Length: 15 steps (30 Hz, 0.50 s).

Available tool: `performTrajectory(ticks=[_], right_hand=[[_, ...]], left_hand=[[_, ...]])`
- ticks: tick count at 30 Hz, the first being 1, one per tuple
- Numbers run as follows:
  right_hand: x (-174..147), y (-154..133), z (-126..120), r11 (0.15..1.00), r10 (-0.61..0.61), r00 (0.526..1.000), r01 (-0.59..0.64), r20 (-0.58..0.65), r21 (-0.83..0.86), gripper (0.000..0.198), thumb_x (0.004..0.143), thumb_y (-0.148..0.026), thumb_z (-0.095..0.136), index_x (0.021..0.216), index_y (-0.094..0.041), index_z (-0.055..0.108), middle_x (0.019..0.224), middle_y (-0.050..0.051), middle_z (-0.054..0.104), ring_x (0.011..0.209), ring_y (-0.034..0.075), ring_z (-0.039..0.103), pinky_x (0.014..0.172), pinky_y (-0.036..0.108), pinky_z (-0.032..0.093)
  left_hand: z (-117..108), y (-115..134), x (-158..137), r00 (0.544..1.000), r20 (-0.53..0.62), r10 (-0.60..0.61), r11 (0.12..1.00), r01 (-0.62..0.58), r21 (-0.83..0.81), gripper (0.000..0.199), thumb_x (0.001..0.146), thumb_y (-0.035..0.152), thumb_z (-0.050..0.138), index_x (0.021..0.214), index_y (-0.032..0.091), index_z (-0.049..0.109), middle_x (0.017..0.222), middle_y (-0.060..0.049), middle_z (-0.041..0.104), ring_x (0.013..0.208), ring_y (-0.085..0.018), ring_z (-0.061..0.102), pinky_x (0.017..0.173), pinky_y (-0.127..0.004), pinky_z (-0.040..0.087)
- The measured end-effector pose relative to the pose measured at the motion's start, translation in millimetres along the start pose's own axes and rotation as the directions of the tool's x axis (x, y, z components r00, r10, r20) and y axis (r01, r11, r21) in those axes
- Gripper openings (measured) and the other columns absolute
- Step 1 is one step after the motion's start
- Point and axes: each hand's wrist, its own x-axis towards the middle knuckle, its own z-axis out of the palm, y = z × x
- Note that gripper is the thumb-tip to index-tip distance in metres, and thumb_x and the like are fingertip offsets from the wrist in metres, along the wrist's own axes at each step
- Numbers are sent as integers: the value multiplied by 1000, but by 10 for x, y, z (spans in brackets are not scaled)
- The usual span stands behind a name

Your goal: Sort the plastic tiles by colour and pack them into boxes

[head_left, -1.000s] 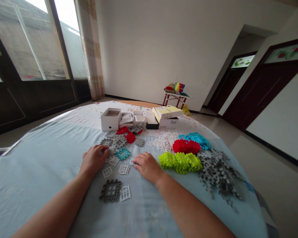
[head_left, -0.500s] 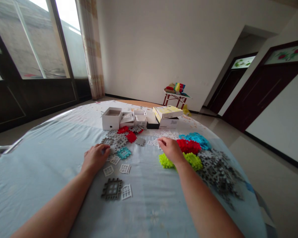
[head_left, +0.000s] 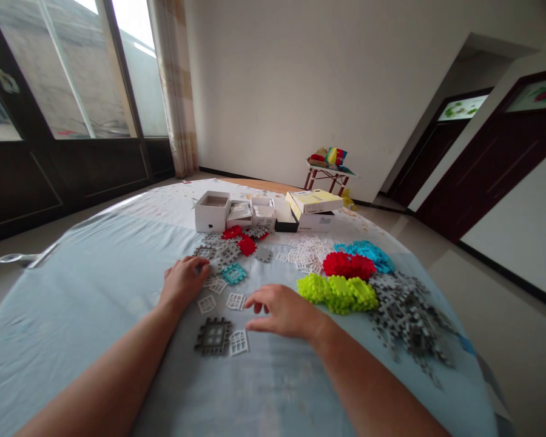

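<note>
My left hand (head_left: 185,280) rests at the left edge of a loose pile of grey plastic building pieces (head_left: 227,250). Its fingers are curled together, and whatever they may hold is hidden. My right hand (head_left: 284,311) hovers over the cloth with thumb and fingers apart and nothing between them. Just left of its fingertips lies a white window-frame piece (head_left: 235,301). Closer to me, a dark grey square piece (head_left: 213,336) with a window grid lies beside another white window piece (head_left: 239,343). A teal square frame (head_left: 233,274) is right of my left hand.
On the right are piles of lime-green pieces (head_left: 339,293), red pieces (head_left: 348,265), blue pieces (head_left: 370,254) and grey pieces (head_left: 409,315). White window pieces (head_left: 307,252) are heaped behind. Several boxes (head_left: 212,217) line the back of the cloth-covered table (head_left: 95,291).
My right hand has moved left and toward me, from beside the white window heap to near the loose white pieces, and its fingers have spread. My left hand stays by the grey pile.
</note>
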Motion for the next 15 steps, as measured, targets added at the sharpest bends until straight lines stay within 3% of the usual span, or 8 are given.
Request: performTrajectory(ticks=[5, 9, 12, 15], right_hand=[[-4, -81, 219, 993, -66, 983, 81, 170, -84, 46, 64, -45, 74, 101, -18, 65, 89, 6, 62, 87, 20, 56, 77, 28, 44], [13, -54, 276, 997, -13, 983, 26, 183, -69, 38, 64, -39, 74, 94, -18, 65, 85, 4, 60, 83, 19, 55, 75, 27, 43], [28, -42, 283, 1000, 14, 981, -18, 195, 19, 35, 60, -36, 77, 89, -19, 64, 76, 0, 59, 72, 14, 54, 67, 23, 41], [26, -50, 246, 988, 11, 977, -43, 211, 147, 23, 66, -32, 73, 82, -19, 63, 69, -4, 56, 62, 9, 51, 58, 18, 38]], left_hand=[[-6, 17, -17, 1000, -13, -5, 1000, 5, -4, 35, 78, 41, 39, 95, 25, 66, 104, -5, 64, 100, -26, 55, 86, -41, 38], [-20, 31, -22, 1000, -1, 5, 1000, -5, -8, 35, 78, 41, 38, 94, 25, 65, 105, -5, 64, 102, -26, 54, 87, -42, 37], [-34, 44, -21, 1000, 7, 2, 1000, -2, -2, 36, 78, 41, 38, 95, 24, 65, 106, -6, 64, 103, -27, 54, 88, -42, 36], [-51, 61, -21, 1000, 8, -7, 1000, 7, 5, 37, 78, 41, 38, 95, 24, 66, 106, -6, 64, 103, -27, 54, 88, -43, 37]])
